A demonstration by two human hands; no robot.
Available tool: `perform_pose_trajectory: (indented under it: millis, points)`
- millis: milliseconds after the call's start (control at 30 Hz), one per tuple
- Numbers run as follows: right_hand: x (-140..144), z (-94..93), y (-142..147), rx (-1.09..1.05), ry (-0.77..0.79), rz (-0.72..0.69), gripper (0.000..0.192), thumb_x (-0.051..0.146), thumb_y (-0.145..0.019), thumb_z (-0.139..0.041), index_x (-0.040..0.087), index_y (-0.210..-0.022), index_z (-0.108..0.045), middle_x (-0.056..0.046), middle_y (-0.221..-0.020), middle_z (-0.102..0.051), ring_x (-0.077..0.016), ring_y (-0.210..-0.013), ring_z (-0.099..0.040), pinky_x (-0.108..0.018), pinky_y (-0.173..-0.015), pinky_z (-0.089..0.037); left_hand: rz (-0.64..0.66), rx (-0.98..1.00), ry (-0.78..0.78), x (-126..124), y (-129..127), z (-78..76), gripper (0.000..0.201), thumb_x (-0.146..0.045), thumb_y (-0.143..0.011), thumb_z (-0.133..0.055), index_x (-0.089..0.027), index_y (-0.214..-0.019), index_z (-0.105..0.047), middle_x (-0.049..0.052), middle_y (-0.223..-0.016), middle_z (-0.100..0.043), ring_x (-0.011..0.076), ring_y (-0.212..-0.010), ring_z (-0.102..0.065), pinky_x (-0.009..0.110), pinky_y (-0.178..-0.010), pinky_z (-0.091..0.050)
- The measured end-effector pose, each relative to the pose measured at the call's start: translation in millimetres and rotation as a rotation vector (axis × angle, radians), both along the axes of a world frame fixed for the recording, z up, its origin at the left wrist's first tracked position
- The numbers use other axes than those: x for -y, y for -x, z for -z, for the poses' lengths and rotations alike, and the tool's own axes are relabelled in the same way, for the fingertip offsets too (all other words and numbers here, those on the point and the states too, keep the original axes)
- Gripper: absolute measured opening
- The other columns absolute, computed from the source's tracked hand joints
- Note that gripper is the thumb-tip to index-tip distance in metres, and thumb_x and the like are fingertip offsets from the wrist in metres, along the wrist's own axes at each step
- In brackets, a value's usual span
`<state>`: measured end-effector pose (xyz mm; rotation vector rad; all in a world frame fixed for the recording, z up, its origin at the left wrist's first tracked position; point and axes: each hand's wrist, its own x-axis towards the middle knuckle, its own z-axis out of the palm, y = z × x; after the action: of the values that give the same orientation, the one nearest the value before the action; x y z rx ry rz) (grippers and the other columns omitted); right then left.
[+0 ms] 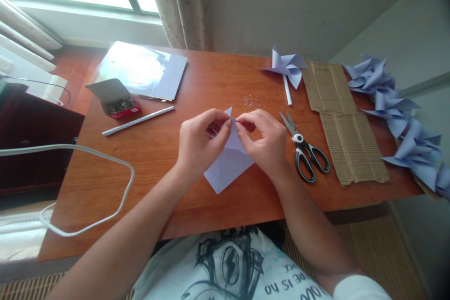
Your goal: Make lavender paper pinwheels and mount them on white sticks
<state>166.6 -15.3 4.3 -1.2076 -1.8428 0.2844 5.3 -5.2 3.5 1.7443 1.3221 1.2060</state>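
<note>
A pale lilac sheet of paper (pixel 230 168) is in front of me at the table's middle, its near corner pointing at me and a crease running up from it. My left hand (pixel 207 136) pinches its far part between thumb and forefinger. From the other side my right hand (pixel 262 136) pinches the same part, the fingertips of both hands almost meeting. My fingers partly cover the far side of the paper. Scissors (pixel 298 138) lie with blades slightly apart just right of my right hand. Beyond my hands small beads or pins (pixel 255 101) are scattered.
A paper pinwheel (pixel 286 65) on a white stick lies at the back. Cardboard (pixel 351 145) and several more pinwheels (pixel 404 108) are on the right. On the left are an open red box (pixel 123 108), a rolled paper stick (pixel 138 121), a stack of sheets (pixel 168 77) and a white cable (pixel 131 176).
</note>
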Motion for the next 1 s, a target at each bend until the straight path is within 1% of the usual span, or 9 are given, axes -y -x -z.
perform_pose_trajectory:
  millis: [133, 333, 433, 567, 767, 1000]
  points:
    - [1.0, 3.7, 1.1, 0.010, -0.043, 0.032, 0.009, 0.018, -0.095, -0.059, 0.023, -0.091, -0.066, -0.002, -0.082, -0.068, -0.0162, -0.072, -0.062, -0.031, -0.071, -0.052, -0.010, -0.070, -0.049, 1.1, 0.8, -0.2, 0.007, -0.019, -0.086, -0.064, -0.019, -0.083, -0.071, -0.001, -0.074, -0.072, 0.0118, -0.064, -0.065, 0.022, -0.062, -0.050]
    - [2.2, 8.3, 1.8, 0.122, -0.071, 0.066, 0.013, 0.022, -0.099, -0.055, 0.026, -0.096, -0.067, -0.006, -0.089, -0.070, -0.0214, -0.081, -0.063, -0.037, -0.080, -0.050, -0.053, -0.230, -0.185, 4.5, -0.8, -3.1, 0.007, -0.020, -0.087, -0.063, -0.020, -0.084, -0.069, 0.000, -0.076, -0.073, 0.0128, -0.065, -0.066, 0.023, -0.064, -0.051]
    - [2.7, 8.5, 2.5, 0.149, -0.091, 0.063, 0.014, 0.022, -0.099, -0.055, 0.026, -0.099, -0.068, -0.007, -0.090, -0.071, -0.0227, -0.085, -0.063, -0.038, -0.083, -0.050, -0.069, -0.264, -0.208, 4.8, -1.3, -2.8, 0.008, -0.020, -0.087, -0.062, -0.021, -0.084, -0.069, 0.000, -0.077, -0.074, 0.0128, -0.066, -0.067, 0.023, -0.064, -0.051]
    - [3.5, 9.0, 3.2, 0.175, -0.142, 0.061, 0.015, 0.022, -0.098, -0.057, 0.027, -0.103, -0.070, -0.006, -0.092, -0.072, -0.0230, -0.086, -0.064, -0.037, -0.083, -0.051, -0.065, -0.234, -0.182, 3.9, -1.0, -2.7, 0.008, -0.018, -0.087, -0.062, -0.020, -0.085, -0.069, 0.001, -0.079, -0.074, 0.0128, -0.066, -0.066, 0.023, -0.064, -0.050]
    - [3.9, 9.5, 2.8, 0.145, -0.158, 0.040, 0.018, 0.021, -0.098, -0.059, 0.026, -0.106, -0.073, -0.007, -0.090, -0.071, -0.0227, -0.084, -0.062, -0.038, -0.080, -0.050, -0.055, -0.190, -0.156, 3.2, -0.2, -4.4, 0.006, -0.021, -0.087, -0.064, -0.019, -0.083, -0.069, 0.002, -0.078, -0.073, 0.0131, -0.066, -0.065, 0.024, -0.065, -0.051]
    - [4.0, 10.0, 3.1, 0.084, -0.113, 0.015, 0.021, 0.020, -0.097, -0.058, 0.028, -0.110, -0.074, -0.006, -0.093, -0.072, -0.0226, -0.088, -0.064, -0.039, -0.084, -0.052, -0.041, -0.113, -0.103, 0.7, 1.5, -2.7, 0.010, -0.025, -0.089, -0.065, -0.019, -0.082, -0.068, 0.001, -0.075, -0.072, 0.0126, -0.064, -0.065, 0.023, -0.063, -0.051]
